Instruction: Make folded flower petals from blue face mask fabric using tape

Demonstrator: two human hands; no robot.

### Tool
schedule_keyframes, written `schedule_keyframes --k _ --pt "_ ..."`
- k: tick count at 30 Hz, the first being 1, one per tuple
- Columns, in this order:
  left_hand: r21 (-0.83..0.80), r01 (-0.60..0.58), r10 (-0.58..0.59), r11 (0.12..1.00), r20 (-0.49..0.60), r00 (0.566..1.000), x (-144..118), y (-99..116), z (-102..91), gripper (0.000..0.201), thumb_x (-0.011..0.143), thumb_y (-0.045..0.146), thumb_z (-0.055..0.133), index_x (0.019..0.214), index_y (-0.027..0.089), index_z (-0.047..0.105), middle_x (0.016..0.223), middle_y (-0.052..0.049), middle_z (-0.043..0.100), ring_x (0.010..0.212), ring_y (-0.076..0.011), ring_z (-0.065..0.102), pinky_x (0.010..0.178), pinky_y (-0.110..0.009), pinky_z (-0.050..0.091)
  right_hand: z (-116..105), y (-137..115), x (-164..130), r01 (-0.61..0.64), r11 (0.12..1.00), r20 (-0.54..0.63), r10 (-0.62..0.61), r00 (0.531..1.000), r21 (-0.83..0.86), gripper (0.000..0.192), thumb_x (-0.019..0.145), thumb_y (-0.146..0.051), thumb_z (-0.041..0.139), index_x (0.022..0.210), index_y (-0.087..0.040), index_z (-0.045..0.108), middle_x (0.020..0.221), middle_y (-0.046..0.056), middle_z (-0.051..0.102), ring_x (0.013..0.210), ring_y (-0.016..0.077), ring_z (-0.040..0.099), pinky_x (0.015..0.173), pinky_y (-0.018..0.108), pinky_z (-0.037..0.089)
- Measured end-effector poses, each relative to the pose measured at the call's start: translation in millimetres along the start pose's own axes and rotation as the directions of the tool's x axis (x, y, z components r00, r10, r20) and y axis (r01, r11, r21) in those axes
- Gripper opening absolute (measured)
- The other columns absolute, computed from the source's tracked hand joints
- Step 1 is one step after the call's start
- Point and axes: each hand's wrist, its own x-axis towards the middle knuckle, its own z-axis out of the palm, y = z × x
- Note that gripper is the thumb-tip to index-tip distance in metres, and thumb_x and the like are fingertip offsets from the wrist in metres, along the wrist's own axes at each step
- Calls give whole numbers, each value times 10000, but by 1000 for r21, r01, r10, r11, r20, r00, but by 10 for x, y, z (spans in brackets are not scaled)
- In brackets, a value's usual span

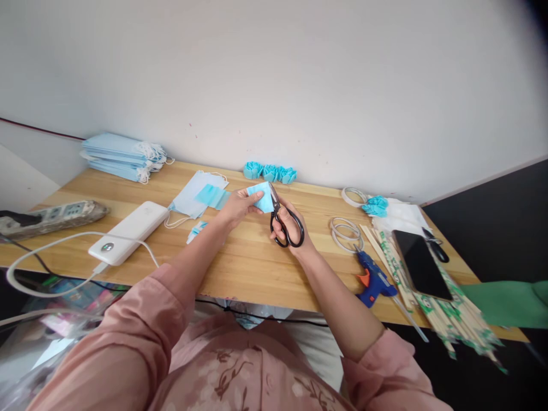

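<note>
Pinching a small folded piece of pale blue mask fabric [260, 197] between thumb and fingers, the left hand [240, 206] holds it just above the wooden table [252, 262], while the right hand [287, 224] has its fingers curled through the black loop handles of the scissors [283, 224], whose metal blades point up and meet the right edge of the fabric. How far the blades are parted cannot be told. Both forearms come from loose dusty-pink sleeves. Just left of the hands, flat on the pale striped wood, lie loose masks [197, 195] with thin white ear loops, and a small blue scrap [196, 230] lies near the left forearm. Farther left rests a smooth white power bank [129, 232] with rounded corners and a white cable [51, 251] looping off the table edge, then a grey power strip [51, 217]. A neat stack of masks [122, 155] sits at the back left against the wall, and a row of pleated teal rosettes [269, 172] stands along the wall behind the hands. To the right are thin pale rings [346, 233], a blue glue gun [375, 281] with an orange trigger, a heap of slim wooden sticks [432, 297] in printed paper sleeves, and a glossy black phone [421, 264] lying on them.
</note>
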Motion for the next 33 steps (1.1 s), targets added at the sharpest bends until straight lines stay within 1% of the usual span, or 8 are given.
schedule_keyframes --k 3,9,12,17,21,25,29,33 --pt "-14 2 -2 1000 -6 1000 4 5 -2 436 568 413 907 819 99 739 720 -54 730 637 -131 658 544 -210 537 -15 9 3 -10 1000 8 10 1000 -2 764 785 -651 660 1368 -187 496 535 -109 493 355 47 359 483 241 536" --pt "-7 0 0 1000 -14 1000 4 14 7 425 562 416 908 792 102 735 705 -55 729 611 -131 649 541 -218 530 -48 -14 8 -78 995 147 68 987 64 749 778 -731 604 1322 -228 494 601 -103 510 405 47 409 621 289 586" --pt "20 -5 4 1000 13 1000 -7 4 16 445 559 441 904 786 96 737 712 -63 731 610 -131 648 548 -220 530 -53 -21 13 -80 994 169 67 983 76 722 790 -730 592 1296 -225 499 608 -99 510 420 49 413 630 288 584" --pt "79 -3 -1 997 45 999 -18 -28 25 449 604 460 874 821 91 739 731 -72 737 619 -144 653 570 -243 533 -59 -2 23 -86 992 132 73 989 94 735 769 -743 602 1290 -236 496 585 -103 501 413 53 398 605 284 582" --pt "61 -9 7 998 38 999 -19 -38 40 454 585 468 880 803 97 736 729 -62 735 626 -139 650 590 -246 542 -51 6 23 -73 990 82 63 995 119 729 761 -733 620 1290 -248 496 575 -104 503 403 54 397 606 291 592" --pt "55 -16 13 998 50 999 -26 -38 54 449 580 470 881 786 101 731 724 -55 730 626 -132 644 605 -247 547 -42 16 26 -56 989 63 48 997 140 736 759 -699 649 1317 -248 484 572 -107 510 393 50 399 605 287 595" --pt "59 -12 10 998 41 999 -24 -48 49 458 573 473 882 792 101 730 727 -59 731 635 -140 646 597 -248 539 -40 35 32 -38 991 51 32 998 126 722 788 -645 655 1357 -241 465 556 -111 512 377 50 395 560 265 578" --pt "63 -11 8 998 49 999 -14 -51 37 462 576 479 879 794 100 731 735 -67 733 646 -152 652 602 -259 539 -40 28 33 -13 996 25 11 1000 85 702 805 -612 658 1357 -216 478 539 -109 514 358 54 386 518 258 567"
